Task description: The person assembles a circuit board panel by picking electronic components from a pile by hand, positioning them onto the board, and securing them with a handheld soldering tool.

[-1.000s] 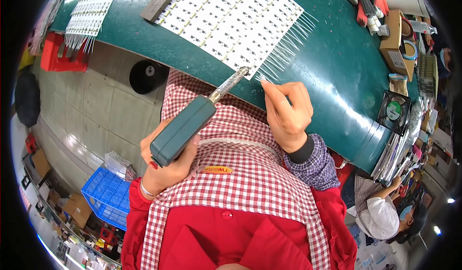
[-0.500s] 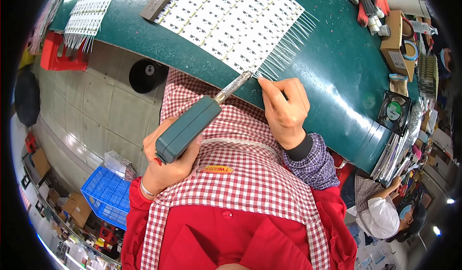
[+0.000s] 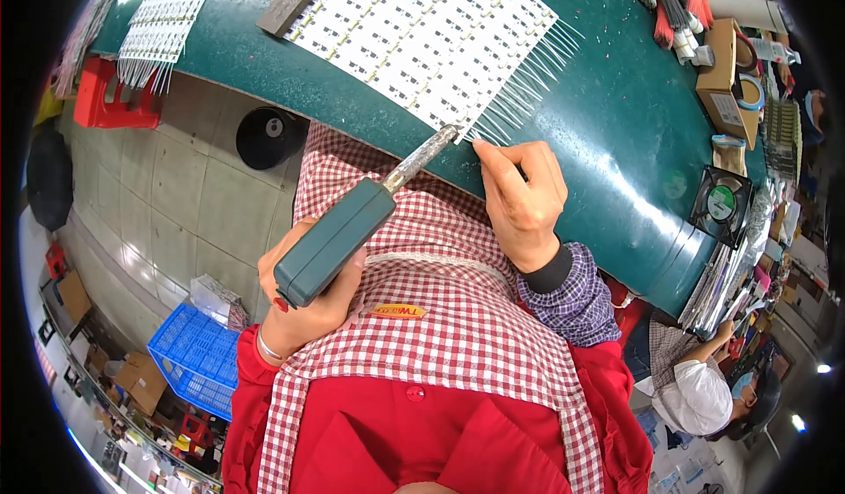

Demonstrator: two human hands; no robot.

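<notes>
Left hand (image 3: 308, 305) wrapped round green soldering gun (image 3: 334, 243); gun's shifted slightly left since last frame, right hand (image 3: 525, 203) about unmoved. So tip's at the circuit-board panel (image 3: 422, 45) corner ahead of both grips. White wires (image 3: 521, 89) just past right fingertips; can't tell if one's pinched.

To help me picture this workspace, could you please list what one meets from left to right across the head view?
Red plastic stool → bare left hand gripping a dark green, metal-shafted tool → bare right hand → black square fan.
</notes>
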